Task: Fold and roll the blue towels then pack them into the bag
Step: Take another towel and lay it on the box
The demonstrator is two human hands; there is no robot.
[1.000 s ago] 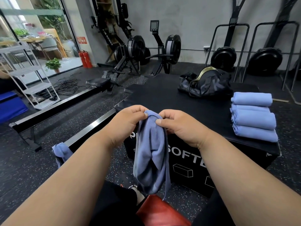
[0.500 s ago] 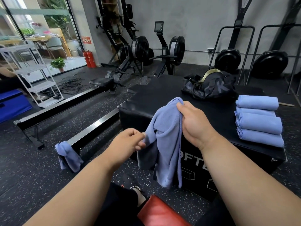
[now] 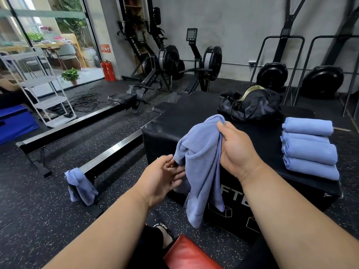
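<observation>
The right hand (image 3: pixel 236 150) holds 1 blue towel (image 3: pixel 200 164) up over the near edge of the black box (image 3: pixel 169 121), thumb and fingers pinched on a bunched top corner, so the cloth hangs free in loose vertical folds and its lower end dangles in front of the box face. Lifting it this way looks meant to let the towel drop open so an edge can be found before it is laid flat for folding. The left hand (image 3: pixel 163 177) is lower and to the left, palm turned up, fingers loosely spread and reaching into the hanging cloth; the fingertips (image 3: pixel 177 172) touch or sit just under a fold on the towel's left side, though whether they have caught it cannot be told. So the towel lies above and right of the left fingers, and directly below the right hand's pinch. On the right part of the box top a stack (image 3: pixel 310 148) of 4 folded towels lies well apart from both hands, seemingly parked there to keep the centre free as a folding surface. The bag (image 3: pixel 250 105) sits at the far side of the box, touched by neither hand. Another towel (image 3: pixel 81 186) hangs over the end of a rail (image 3: pixel 110 154) on the floor to the left.
</observation>
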